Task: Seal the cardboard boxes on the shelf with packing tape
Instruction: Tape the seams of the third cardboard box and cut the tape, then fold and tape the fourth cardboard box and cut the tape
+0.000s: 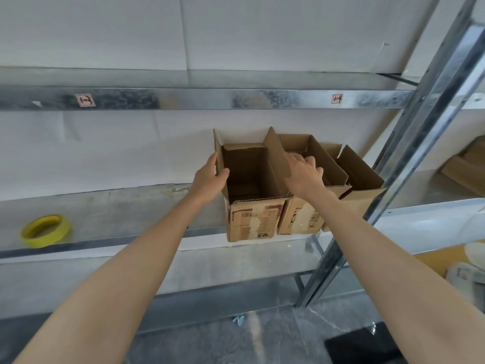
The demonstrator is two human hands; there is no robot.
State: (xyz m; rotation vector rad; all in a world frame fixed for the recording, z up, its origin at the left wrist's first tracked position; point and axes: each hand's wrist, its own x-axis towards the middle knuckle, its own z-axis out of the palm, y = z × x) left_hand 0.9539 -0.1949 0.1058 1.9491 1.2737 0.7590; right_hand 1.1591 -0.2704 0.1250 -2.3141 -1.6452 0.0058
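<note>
I am reaching both arms up to the metal shelf (110, 206), where three cardboard boxes are sitting in a row, all with their tops open. The left box (253, 219) is sitting dead ahead, its front face hanging slightly over the shelf edge. The middle box (301, 216) is touching it at its 3 o'clock, and the right box (364, 179) is sitting further along the same line, tucked against the slanted steel upright (425, 122).

My left hand (210, 176) is gripping the left box's upright flap at its 9 o'clock side, thumb hooking over the edge into the box, fingers wrapping the outside. My right hand (301, 170) is lying against the outer face of the tall flap at the box's 3 o'clock side, fingers spreading out over the middle box's opening. I cannot tell whether that hand is actually pinching the flap or only pressing on it. My hands are working well apart, with the whole open mouth of the left box between them.

The yellow tape roll (45, 230) is lying flat on the same shelf far out at my 9 o'clock, near the front lip and well apart from the boxes.
</note>
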